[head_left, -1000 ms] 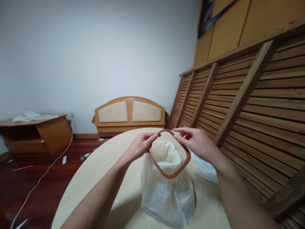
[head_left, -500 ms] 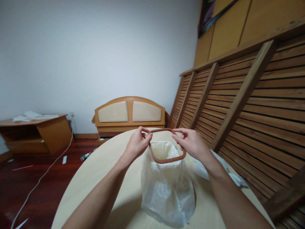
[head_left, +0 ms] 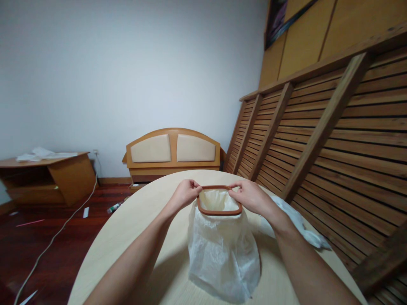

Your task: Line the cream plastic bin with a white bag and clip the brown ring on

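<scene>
A brown rim ring (head_left: pixel 219 213), a rounded rectangle, lies around the mouth of a bin draped in a translucent white plastic bag (head_left: pixel 222 254). The bag lines the inside of the opening and hangs loosely down the outside, so the bin's wall is mostly hidden. My left hand (head_left: pixel 186 192) pinches the ring's far left corner between thumb and fingers. At the far right corner, my right hand (head_left: pixel 248 195) grips the same ring with thumb and fingertips.
The bin stands on a round pale table (head_left: pixel 171 258). Another white plastic bag (head_left: pixel 299 224) lies at the table's right edge, partly behind my right forearm. Wooden slatted panels (head_left: pixel 318 140) lean close on the right. A headboard (head_left: pixel 173 148) stands beyond the table.
Both hands have lowered the ring's far side. It was tilted up above the bag's mouth and now lies nearly level around it, slightly further left.
</scene>
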Available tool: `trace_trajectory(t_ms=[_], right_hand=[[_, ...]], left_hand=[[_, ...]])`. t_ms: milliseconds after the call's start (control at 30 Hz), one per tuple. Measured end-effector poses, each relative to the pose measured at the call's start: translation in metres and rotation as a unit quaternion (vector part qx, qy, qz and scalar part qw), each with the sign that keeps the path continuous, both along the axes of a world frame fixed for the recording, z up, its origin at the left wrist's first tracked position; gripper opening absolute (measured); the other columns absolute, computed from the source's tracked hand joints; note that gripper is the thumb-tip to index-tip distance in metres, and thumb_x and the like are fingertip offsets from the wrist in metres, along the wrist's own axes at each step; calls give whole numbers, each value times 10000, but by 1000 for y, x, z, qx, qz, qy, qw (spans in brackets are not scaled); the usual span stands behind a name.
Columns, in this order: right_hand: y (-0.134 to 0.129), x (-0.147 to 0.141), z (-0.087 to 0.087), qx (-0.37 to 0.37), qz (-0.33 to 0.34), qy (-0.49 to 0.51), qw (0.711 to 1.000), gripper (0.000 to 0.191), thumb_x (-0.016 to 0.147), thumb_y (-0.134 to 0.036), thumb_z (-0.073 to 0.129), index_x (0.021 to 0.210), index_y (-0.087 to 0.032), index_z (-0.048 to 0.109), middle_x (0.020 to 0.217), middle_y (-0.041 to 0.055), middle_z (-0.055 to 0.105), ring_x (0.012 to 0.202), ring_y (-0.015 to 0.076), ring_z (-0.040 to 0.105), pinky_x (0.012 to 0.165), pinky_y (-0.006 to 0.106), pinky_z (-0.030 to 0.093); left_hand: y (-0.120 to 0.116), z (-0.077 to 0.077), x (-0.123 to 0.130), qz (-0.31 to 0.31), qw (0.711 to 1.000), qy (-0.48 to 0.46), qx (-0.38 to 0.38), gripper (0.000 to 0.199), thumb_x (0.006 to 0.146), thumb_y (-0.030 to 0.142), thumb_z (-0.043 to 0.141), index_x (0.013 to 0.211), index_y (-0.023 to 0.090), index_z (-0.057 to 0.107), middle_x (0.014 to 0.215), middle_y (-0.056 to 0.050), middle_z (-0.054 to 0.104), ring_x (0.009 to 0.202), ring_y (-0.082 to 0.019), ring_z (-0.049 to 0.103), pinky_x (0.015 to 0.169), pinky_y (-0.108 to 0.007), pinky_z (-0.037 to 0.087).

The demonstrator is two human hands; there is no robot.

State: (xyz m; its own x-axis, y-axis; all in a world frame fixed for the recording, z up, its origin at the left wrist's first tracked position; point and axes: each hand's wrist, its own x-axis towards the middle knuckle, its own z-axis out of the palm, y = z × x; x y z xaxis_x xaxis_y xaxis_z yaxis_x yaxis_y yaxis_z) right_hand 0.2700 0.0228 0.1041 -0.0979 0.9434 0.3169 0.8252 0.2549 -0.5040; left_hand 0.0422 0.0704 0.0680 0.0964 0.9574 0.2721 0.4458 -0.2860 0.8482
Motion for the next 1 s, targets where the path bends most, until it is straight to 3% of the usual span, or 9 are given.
trace_trajectory(t_ms=[433, 767, 900, 1000], right_hand=[[1, 1, -5, 10, 36, 6, 999, 232, 778, -229, 598, 874, -213, 809, 803, 65, 787, 802, 242, 715, 685, 275, 501], [-2, -1, -5, -19, 8, -73, 997, 254, 869, -355, 609, 982, -196, 771, 961, 101, 777, 922, 251, 711, 791, 301, 506], [-2, -2, -3, 25, 34, -88, 995, 453, 918, -513, 552, 1143, -159, 722, 1183, 162, 713, 1137, 307, 640, 972, 400, 468], [-5, -3, -2, 26, 128, -61, 990, 679, 915, -622, 509, 1394, -144, 556, 1467, 173, 516, 1378, 314, 445, 1146, 452, 332]], left_hand=[[4, -7, 3, 5, 1000, -1, -3, 119, 722, 191, 577, 679, 125, 667, 607, -25, 650, 578, -139, 579, 542, -220, 397], [-2, -1, 3, 15, 998, 61, 18, 122, 754, 226, 623, 744, 131, 698, 657, -45, 682, 627, -169, 620, 576, -241, 421], [-18, 12, 0, 35, 990, 100, 93, 394, 819, 421, 650, 1090, 140, 695, 1025, -127, 725, 870, -238, 675, 765, -318, 504], [-32, 20, 0, -71, 983, 102, 134, 553, 878, 492, 593, 1313, 150, 574, 1377, -167, 581, 1224, -281, 577, 1036, -401, 444]])
